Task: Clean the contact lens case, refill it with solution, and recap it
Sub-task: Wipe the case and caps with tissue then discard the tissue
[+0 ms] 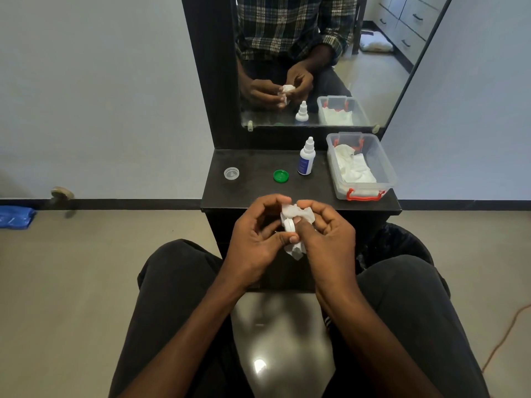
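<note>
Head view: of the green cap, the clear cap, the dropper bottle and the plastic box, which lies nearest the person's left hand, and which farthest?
From the left hand:
1. Green cap, on the shelf just beyond the hands.
2. Clear cap, at the shelf's left end; nearly level with the green cap.
3. Dropper bottle, farther back, right of centre.
4. Plastic box, at the far right.

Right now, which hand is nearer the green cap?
Left. The left hand sits just below the green cap, slightly to its left; the right hand is further off, below and to its right.
</note>
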